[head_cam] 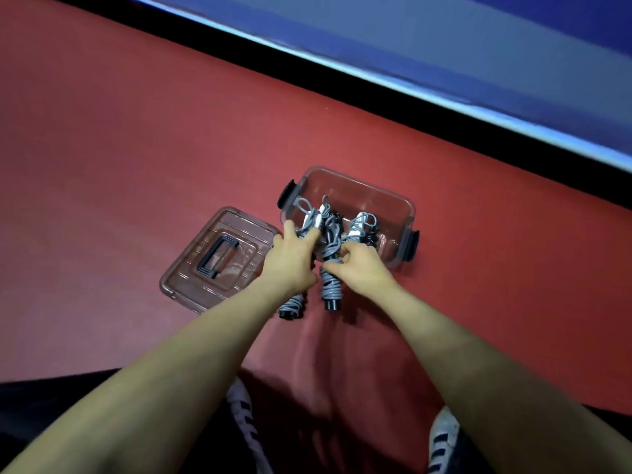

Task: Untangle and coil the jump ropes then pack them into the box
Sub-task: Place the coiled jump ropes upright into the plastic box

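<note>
My left hand (290, 258) and right hand (359, 265) each grip a coiled jump rope (330, 285), long axes pointing into the box (393, 200) just ahead.

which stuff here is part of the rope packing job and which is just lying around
Job:
- grey coiled jump ropes with black handles
- clear plastic box with black latches
- left hand
- right hand

Lying about:
- clear lid with black handle
- red floor
</note>
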{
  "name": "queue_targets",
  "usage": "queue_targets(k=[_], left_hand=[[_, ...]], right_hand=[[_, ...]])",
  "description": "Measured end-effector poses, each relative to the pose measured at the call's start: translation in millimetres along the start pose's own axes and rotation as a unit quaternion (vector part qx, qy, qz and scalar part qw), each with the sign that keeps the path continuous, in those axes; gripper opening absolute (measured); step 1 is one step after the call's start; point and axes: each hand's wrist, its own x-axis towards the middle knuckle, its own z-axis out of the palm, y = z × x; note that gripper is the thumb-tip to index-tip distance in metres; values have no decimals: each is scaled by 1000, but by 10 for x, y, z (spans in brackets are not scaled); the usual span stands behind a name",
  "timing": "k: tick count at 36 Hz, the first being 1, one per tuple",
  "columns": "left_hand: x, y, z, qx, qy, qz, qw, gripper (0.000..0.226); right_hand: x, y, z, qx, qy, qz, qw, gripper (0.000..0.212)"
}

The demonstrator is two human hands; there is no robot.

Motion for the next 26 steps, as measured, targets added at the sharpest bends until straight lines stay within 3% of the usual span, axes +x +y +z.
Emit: queue_targets(k=[4, 13, 26], left_hand=[[297, 56, -158, -4, 33, 33, 999, 50], [1200, 89, -73, -48, 27, 67, 996, 62], [1800, -300, 504, -20, -94, 50, 994, 71]], right_hand=[[217, -37, -175, 28, 40, -6, 999, 12], [959, 161, -322, 116, 147, 60, 981, 20], [1546, 666, 278, 80, 84, 90, 989, 28]])
